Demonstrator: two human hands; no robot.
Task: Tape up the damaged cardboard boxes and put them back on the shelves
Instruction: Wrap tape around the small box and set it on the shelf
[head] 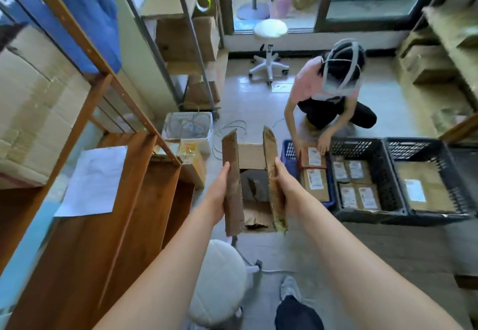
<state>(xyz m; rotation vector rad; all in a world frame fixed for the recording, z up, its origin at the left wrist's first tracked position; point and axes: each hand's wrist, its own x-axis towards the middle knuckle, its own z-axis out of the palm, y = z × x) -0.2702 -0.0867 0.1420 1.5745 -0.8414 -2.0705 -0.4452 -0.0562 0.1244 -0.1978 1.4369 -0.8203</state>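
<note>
The cardboard box [254, 174] is plain brown, its inner bottom torn and scuffed paler. Beside it a blue crate [288, 151] and two black lattice-walled crates [388, 200] hold brown parcels [314, 182] with white printed labels. The shelves [134, 200] are reddish-brown wood, carrying a white paper sheet [94, 181]; the stool [270, 29] is white.
</note>
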